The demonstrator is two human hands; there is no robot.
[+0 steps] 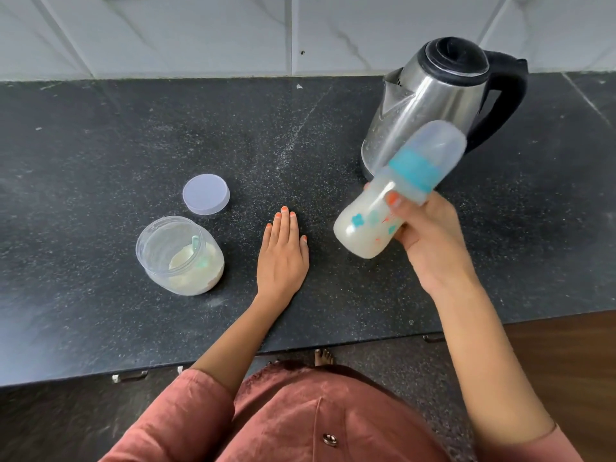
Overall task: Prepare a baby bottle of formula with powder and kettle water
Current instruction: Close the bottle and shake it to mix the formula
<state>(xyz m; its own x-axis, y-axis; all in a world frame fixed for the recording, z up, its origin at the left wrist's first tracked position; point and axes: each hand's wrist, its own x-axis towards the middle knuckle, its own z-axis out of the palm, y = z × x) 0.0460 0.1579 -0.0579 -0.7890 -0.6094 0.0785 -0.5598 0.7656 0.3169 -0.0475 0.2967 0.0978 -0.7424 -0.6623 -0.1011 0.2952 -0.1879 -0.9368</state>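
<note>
A black speckled stone counter (100, 161) spreads out to either side of the left hand (283, 258). Beyond its fingertips, white marble-veined wall tiles (200, 35) rise from the counter's back edge. Behind the wrist, towards the body, a rust-coloured garment (283, 421) bears a metal button (329, 439), and bare toes (324, 356) show on the dark floor (383, 368). A brown wooden surface (566, 361) lies behind and right of the right hand (430, 235).

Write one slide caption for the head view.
Right hand holds capped, milky baby bottle tilted near the kettle; left hand rests flat on counter.
</note>
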